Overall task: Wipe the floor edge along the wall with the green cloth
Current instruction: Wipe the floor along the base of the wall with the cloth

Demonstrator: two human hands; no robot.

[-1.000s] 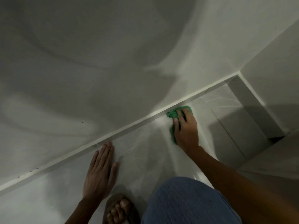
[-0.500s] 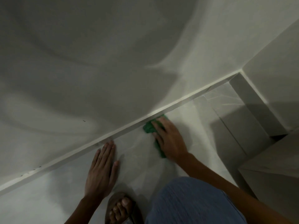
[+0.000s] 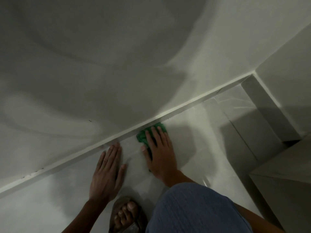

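A green cloth (image 3: 143, 136) lies crumpled on the pale tiled floor (image 3: 193, 132), pressed against the white skirting (image 3: 185, 108) at the foot of the wall (image 3: 117, 64). My right hand (image 3: 159, 151) lies flat on top of the cloth with fingers spread, hiding most of it. My left hand (image 3: 107, 170) rests palm down on the floor just left of it, fingertips touching the skirting, holding nothing.
The skirting runs diagonally from lower left to a corner (image 3: 252, 74) at upper right, where a second wall and a low step (image 3: 269, 118) meet. My sandalled foot (image 3: 126, 216) and a blue-clad knee (image 3: 193, 211) sit at the bottom. A pale block (image 3: 286, 174) stands at right.
My right hand has slid the green cloth leftward along the skirting, from near the corner to close beside my left hand. My left hand has stayed planted on the floor.
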